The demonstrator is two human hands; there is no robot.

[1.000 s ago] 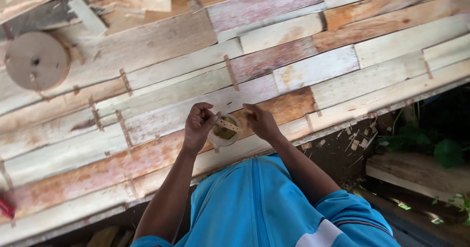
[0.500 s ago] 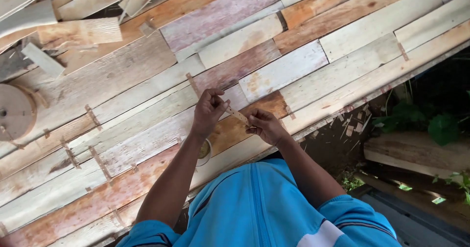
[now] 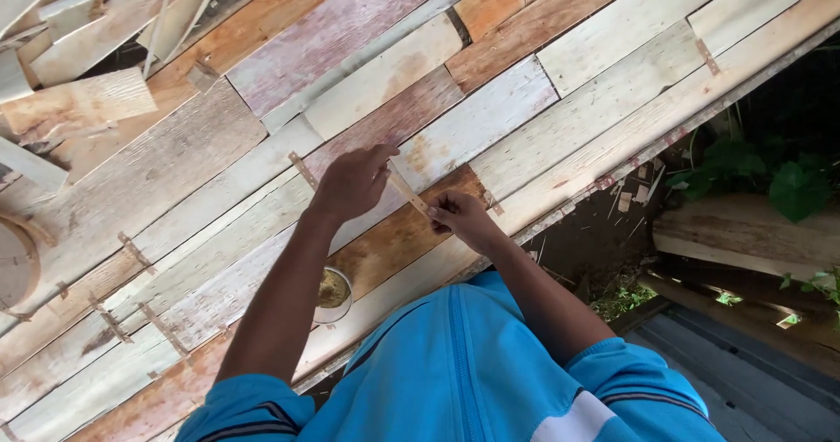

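Observation:
My left hand (image 3: pixel 354 182) and my right hand (image 3: pixel 461 217) hold a thin narrow wooden strip (image 3: pixel 409 193) between them, flat against a panel of pale and reddish wooden planks (image 3: pixel 219 179). The left hand's fingers press the strip's upper end, while the right hand pinches its lower end. A small round cup of brownish paste (image 3: pixel 332 291) sits on the planks just beside my left forearm. Blue sleeves cover my upper arms.
Short strips (image 3: pixel 133 251) bridge the plank seams at several spots. Loose offcuts (image 3: pixel 79 101) are piled at the upper left, and a round wooden disc (image 3: pixel 16 263) lies at the left edge. The panel's edge runs diagonally at right, above dirt, green plants (image 3: pixel 787 184) and a plank (image 3: pixel 744 232).
The cup that was between my hands now rests on the planks by my left arm. Both hands have moved up the panel with a thin strip, which now lies on the planks.

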